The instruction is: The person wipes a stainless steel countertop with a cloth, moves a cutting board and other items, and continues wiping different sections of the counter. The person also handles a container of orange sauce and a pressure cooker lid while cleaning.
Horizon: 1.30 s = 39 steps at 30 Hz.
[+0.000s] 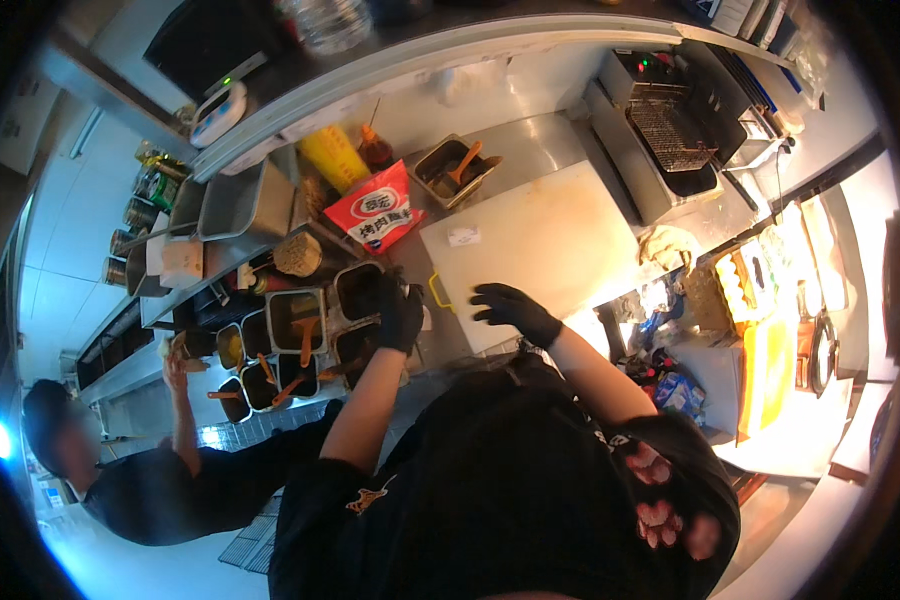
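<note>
My left hand (401,313), in a black glove, is over the right edge of the metal food pans, beside a dark-filled pan (356,289). Its fingers point away from me and are dark and blurred. A small pale spot shows at them, but whether they hold anything is unclear. My right hand (517,311), also gloved in black, hovers with spread fingers over the near left part of a white cutting board (540,240). Nothing is in it. Between the two hands, a yellow handle (439,291) sticks out at the board's left edge.
A red and white printed bag (377,206) lies behind the pans, near a pan with an orange spatula (450,172). At the back right stands a fryer-like appliance (667,127). A cloth (667,247) rests by the board. A co-worker (157,487) reaches toward the pans at left.
</note>
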Motion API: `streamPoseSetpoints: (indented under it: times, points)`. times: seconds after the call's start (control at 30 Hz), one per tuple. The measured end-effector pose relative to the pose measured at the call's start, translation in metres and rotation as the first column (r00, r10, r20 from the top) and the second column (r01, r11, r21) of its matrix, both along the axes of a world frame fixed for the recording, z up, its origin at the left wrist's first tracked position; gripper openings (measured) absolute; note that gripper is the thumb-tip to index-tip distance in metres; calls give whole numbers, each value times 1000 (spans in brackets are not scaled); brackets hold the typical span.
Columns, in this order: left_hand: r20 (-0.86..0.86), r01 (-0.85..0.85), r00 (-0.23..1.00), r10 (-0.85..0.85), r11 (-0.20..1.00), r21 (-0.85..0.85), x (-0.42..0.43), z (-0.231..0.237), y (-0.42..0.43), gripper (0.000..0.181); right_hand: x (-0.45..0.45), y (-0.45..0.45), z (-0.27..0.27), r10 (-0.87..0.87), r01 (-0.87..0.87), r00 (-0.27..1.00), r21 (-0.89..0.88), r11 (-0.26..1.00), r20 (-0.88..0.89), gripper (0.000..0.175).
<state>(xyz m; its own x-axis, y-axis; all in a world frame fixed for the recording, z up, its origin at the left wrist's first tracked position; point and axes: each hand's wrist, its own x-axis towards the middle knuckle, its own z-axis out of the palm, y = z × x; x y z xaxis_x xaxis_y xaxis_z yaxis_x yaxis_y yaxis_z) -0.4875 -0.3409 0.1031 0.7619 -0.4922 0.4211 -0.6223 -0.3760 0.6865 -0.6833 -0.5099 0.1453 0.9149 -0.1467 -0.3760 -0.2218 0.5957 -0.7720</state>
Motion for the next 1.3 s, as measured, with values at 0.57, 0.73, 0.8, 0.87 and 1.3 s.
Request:
streamPoseSetpoints:
  times: [0.57, 0.73, 0.8, 0.87, 1.3]
  points:
    - [-508, 406, 861, -13, 619, 672, 162, -183, -231, 22, -275, -129, -67, -517, 518, 731, -131, 845, -444, 41]
    - [-17, 163, 971, -237, 617, 770, 112, -143, -217, 33, -250, -159, -79, -440, 417, 788, -152, 896, -431, 35]
    - [-586, 169, 796, 155, 872, 460, 86, -119, -195, 19, -231, -174, -82, -385, 357, 818, -147, 922, -428, 38]
    - [-969, -304, 245, 1, 950, -76, 52, -81, -155, 12, -212, -186, -79, -354, 300, 840, -192, 935, -411, 39]
    - [-942, -768, 233, 242, 640, -26, -49, 116, 232, 23, -64, -112, -75, -33, -50, 942, -236, 970, -334, 37]
